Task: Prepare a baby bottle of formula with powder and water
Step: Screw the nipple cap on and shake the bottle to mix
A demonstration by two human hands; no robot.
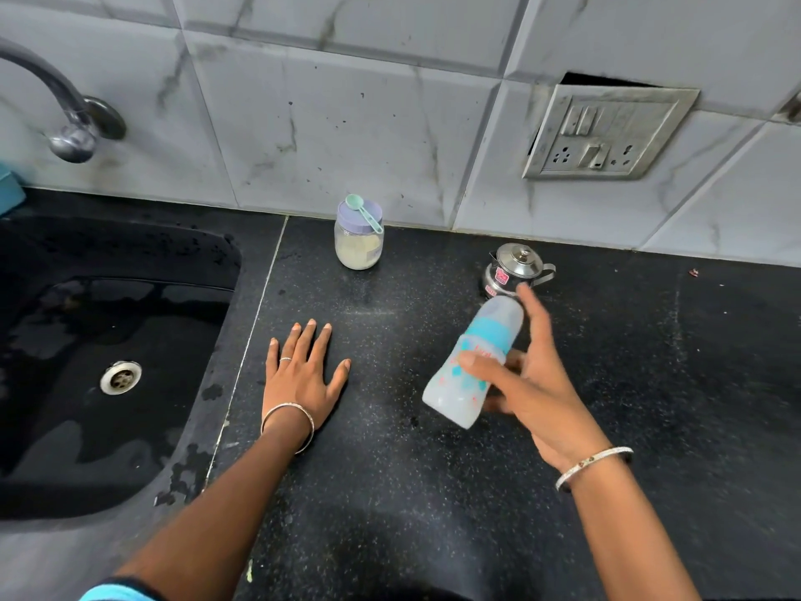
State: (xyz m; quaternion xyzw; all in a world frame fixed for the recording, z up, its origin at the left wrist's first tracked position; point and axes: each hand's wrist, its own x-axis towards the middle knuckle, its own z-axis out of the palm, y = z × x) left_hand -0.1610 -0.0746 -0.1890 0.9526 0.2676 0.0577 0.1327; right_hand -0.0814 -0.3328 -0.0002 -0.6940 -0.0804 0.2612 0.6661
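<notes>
1. While the left hand (303, 375) lies flat on the counter (390, 492), fingers straight and spread, holding nothing, the right hand (533, 383) works at its 3 o'clock.
2. Right hand grips the bottle (472, 362): thumb across the front of the body, fingers curled behind, one finger stretched up beside the cap. The bottle appears lifted off the counter. It is blurred.
3. Bottle axis is tilted, base toward 7 o'clock, capped end toward 1 o'clock. Blue collar and clear cap are on. The body looks pale and empty, though the blur prevents certainty.
4. Key relation: the cap lies at 1 o'clock of the grip, on the far side from the left hand, which sits free at the bottle's 9 o'clock, near. Judgement: uncapping needs the left hand to cross to the cap, or the bottle stood upright first. The filling steps look not yet begun.
5. Jar (359, 245) stands at 11 o'clock of the bottle, well apart. Its lid is on and a green scoop (364, 210) lies across the lid. It is part full of pale powder.
6. Steel pot (516, 266) stands at 1 o'clock, just beyond the cap, lidded. Its contents are hidden; presumably the water.
</notes>
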